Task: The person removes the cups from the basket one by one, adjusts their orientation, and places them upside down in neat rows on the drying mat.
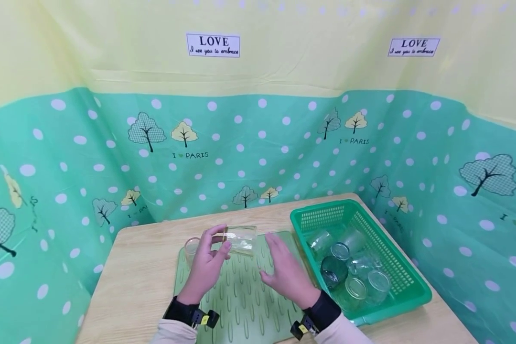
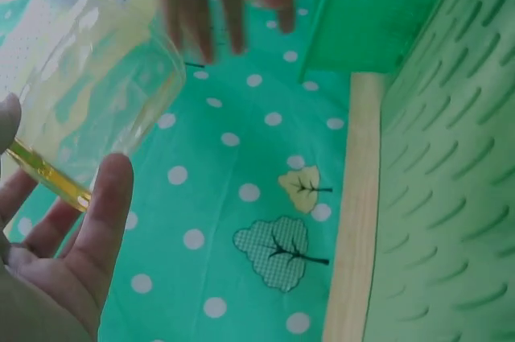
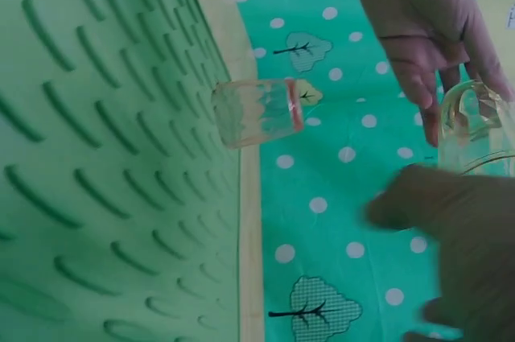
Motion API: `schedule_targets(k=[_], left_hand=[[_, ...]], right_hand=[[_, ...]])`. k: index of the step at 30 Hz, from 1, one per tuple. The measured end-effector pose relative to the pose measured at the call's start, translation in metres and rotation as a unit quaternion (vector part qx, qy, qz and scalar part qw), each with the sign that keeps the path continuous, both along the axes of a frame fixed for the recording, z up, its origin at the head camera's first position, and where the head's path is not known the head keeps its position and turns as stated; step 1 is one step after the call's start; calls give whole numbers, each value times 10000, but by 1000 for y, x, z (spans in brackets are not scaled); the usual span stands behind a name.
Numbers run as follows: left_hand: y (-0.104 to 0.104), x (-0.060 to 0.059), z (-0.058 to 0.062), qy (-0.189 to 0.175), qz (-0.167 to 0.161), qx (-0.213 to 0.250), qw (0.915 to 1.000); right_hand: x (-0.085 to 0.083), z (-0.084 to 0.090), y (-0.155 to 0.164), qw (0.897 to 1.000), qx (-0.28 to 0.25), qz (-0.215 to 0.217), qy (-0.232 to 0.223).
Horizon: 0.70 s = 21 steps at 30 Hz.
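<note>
Clear glass jar (image 1: 242,239), lying on its side in the air above the far end of the green ridged drying mat (image 1: 241,296). Left hand (image 1: 207,265) pinches it near the rim, thumb one side, fingers the other. Right hand (image 1: 285,272) just beside the jar's base, fingers straight and relaxed, holding nothing; the head view shows a small gap between it and the glass.

Risks, as judged from this:
- Grip is a fingertip pinch on smooth glass, one-handed. A slip would drop the jar onto the mat, or onto the bare worktop (image 1: 142,272) if it rolls off the ridges.
- A second small glass (image 1: 191,247) stands upright at the mat's far left corner, near the left hand. A careless swing of the jar or wrist could knock it over.
- The green plastic basket (image 1: 406,279) to the right holds several more glasses (image 1: 348,267), crowded and touching; reaching in fast could clink one against another and chip a rim.
- Clear glass against pale green is hard to read; edges easily misjudged.

Surface and room: light wood-grain worktop, mat laid in the middle, basket touching the mat's right edge. A curtain (image 1: 258,143) wraps three sides, green with white dots and small trees below, pale yellow above, with two printed "LOVE" labels.
</note>
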<state>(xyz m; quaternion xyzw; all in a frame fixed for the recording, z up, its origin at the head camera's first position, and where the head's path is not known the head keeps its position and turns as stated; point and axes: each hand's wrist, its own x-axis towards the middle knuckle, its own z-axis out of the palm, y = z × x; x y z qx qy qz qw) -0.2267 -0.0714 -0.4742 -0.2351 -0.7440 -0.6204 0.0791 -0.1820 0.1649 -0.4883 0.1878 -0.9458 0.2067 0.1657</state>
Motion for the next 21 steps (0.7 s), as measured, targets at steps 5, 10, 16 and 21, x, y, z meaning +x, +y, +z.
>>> schedule_targets(k=[5,10,16,21], left_hand=[[3,-3,-2,449,493,-885,9938],[6,-10,-2,926,706,-1816,9765],[4,-22,-7,1361,994,-2480,9540],[1,-30,-16,1290,1036,-2789,9459]], right_hand=[[6,-21,11,9802,1270,-137,-1512],[6,-35,13,9562,2216,-347,-1882],[5,-40,6,9445,2883,-565,-1467],[8,-43,0,9385,2980,-684,-1604]])
